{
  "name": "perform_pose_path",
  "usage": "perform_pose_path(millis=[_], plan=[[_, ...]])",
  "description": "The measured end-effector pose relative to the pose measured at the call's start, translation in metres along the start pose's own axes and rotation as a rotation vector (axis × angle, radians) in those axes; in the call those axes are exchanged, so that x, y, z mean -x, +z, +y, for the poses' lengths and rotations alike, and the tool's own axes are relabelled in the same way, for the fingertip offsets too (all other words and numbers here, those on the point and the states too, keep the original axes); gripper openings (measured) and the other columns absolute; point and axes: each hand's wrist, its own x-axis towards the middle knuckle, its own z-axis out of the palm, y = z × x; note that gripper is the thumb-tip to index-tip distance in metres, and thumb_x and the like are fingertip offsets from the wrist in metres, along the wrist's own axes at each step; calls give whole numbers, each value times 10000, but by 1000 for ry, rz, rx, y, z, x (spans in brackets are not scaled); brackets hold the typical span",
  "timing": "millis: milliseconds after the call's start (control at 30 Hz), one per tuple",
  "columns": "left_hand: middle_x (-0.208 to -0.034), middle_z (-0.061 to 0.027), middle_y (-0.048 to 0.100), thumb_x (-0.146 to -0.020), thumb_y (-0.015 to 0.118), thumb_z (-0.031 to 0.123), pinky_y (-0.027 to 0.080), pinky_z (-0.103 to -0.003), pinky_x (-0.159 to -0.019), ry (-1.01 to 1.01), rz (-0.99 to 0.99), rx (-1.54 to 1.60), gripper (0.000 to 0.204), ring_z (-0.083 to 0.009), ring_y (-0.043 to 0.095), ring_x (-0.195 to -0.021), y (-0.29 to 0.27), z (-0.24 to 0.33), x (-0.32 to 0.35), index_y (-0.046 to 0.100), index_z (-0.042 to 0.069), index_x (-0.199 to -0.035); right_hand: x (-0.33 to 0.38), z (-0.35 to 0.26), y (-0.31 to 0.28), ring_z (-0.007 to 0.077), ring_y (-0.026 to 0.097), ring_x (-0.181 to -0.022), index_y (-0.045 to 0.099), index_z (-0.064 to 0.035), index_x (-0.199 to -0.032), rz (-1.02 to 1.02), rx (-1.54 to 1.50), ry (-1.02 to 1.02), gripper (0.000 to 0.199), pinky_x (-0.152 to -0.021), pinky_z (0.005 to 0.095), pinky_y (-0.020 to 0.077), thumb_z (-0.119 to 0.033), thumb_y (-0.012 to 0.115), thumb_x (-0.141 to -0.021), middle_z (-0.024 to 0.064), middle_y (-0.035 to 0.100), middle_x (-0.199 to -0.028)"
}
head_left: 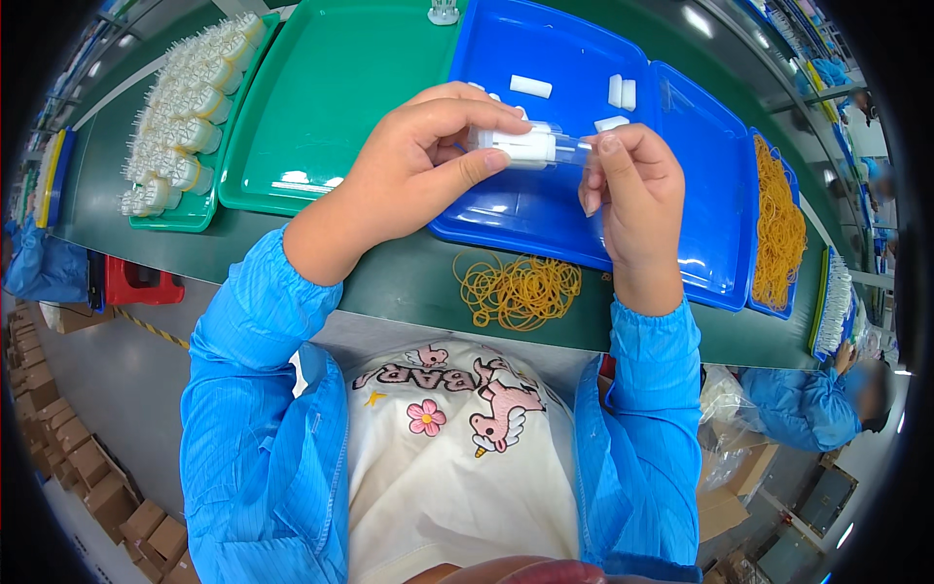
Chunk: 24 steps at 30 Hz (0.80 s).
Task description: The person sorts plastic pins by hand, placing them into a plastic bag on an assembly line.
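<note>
My left hand (pixel 418 165) grips a small bundle of white plastic parts (pixel 520 146) between thumb and fingers, held above the blue tray (pixel 545 209). My right hand (pixel 637 190) pinches the clear end of the same bundle (pixel 574 148) from the right. Several loose white parts (pixel 530 86) lie in the blue tray behind my hands. A heap of yellow rubber bands (pixel 518 290) rests on the green table just below my hands.
An empty green tray (pixel 336 107) sits to the left, beside a narrow tray of banded white bundles (pixel 185 122). A blue tray of rubber bands (pixel 778 229) lies at right. Another person in blue (pixel 812 404) works at lower right. Cardboard boxes (pixel 88 457) stand on the floor.
</note>
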Motion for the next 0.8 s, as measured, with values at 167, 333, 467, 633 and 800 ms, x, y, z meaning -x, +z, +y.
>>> perform_pose_path(millis=[167, 333, 467, 633, 800], plan=[[-1217, -133, 569, -935, 615, 60, 530, -301, -877, 24, -16, -19, 255, -203, 599, -1085, -2, -2, 0, 638, -14, -1178, -2, -3, -5, 84, 523, -544, 623, 7, -907, -49, 52, 64, 128, -480, 215, 422, -115, 646, -939, 45, 589, -698], [-1178, -130, 580, -876, 651, -5, 540, -315, -861, -58, 17, 15, 192, -200, 612, -1049, 3, 2, -1, 666, -11, -1067, -3, -4, 0, 87, 537, -548, 619, 6, -899, -39, 39, 58, 137, -484, 216, 434, -121, 648, -940, 43, 597, -704], [-1140, -125, 595, -836, 676, -22, 534, -303, -841, -76, 31, -18, 124, -176, 614, -1003, 3, 5, -1, 676, 1, -958, 0, -4, -1, 97, 548, -547, 618, 7, -918, -135, 12, 86, 122, -493, 219, 448, -110, 630, -951, 50, 607, -723], [-1094, -120, 618, -823, 691, -16, 512, -277, -794, -30, 82, 42, 73, -145, 597, -941, 1, -3, 0, 681, 18, -887, 2, -6, 1, 109, 573, -565, 617, 13, -941, -183, 7, 128, 119, -508, 223, 468, -105, 611, -963, 64, 620, -740], [-1087, -124, 625, -826, 690, -16, 502, -286, -816, -32, 95, 32, 70, -157, 596, -956, 1, -1, 0, 685, 22, -885, 4, -4, 8, 120, 590, -560, 611, 15, -933, -107, 24, 42, 130, -500, 236, 488, -110, 599, -967, 79, 624, -719]])
